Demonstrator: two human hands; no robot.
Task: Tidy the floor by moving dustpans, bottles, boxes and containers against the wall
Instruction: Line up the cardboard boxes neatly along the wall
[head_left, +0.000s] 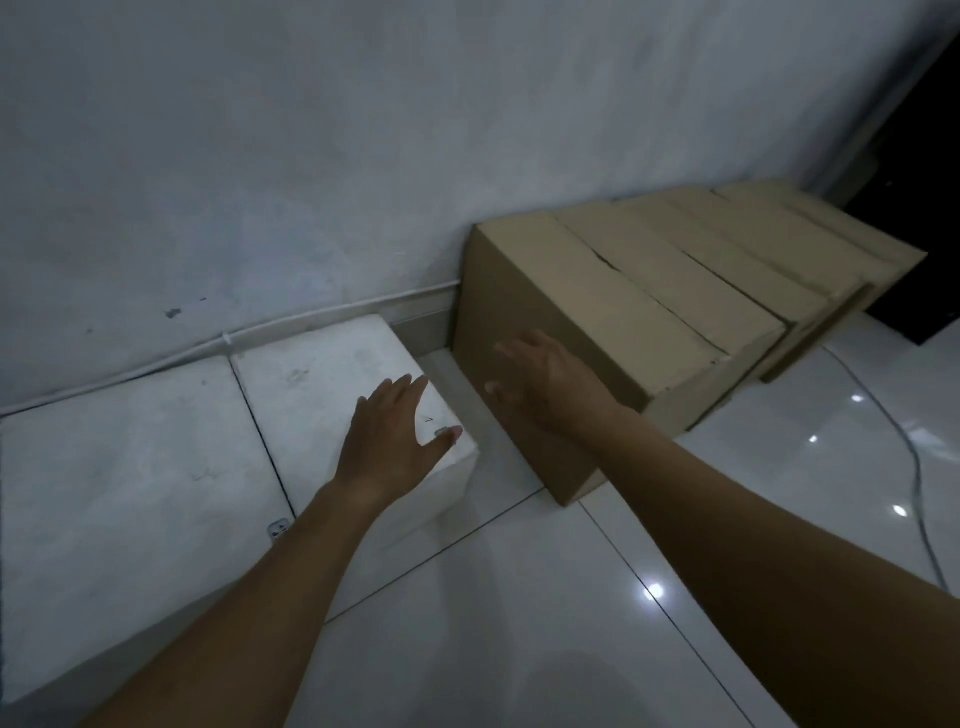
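The left hand's fingers (395, 397) are straight and held close together, with the thumb swung wide to the right. They sit over the near right corner of a white box (322, 379); from here I cannot tell whether the palm rests on the lid or hangs just above it. The left hand (392, 441) holds nothing. The right hand's fingers (519, 348) are blurred but look straight and slightly fanned, laid across the upper left edge of a brown box (613, 317), thumb down on its side face. I cannot tell if they are pressing on it, and nothing is gripped by the right hand (545, 379) either. Both bare forearms reach in from below. The white box stands with its back to the wall (311, 156), and a second white box (130, 467) sits tight against its left side. A narrow strip of floor (519, 597) separates the white box from the brown box, which also stands against the wall. More brown boxes (769, 249) line up touching behind it, running right toward a dark doorway (930, 208). A thin white cord (223, 339) runs along the foot of the wall behind the white boxes. Another cable (917, 467) trails over the glossy tiles at the right.
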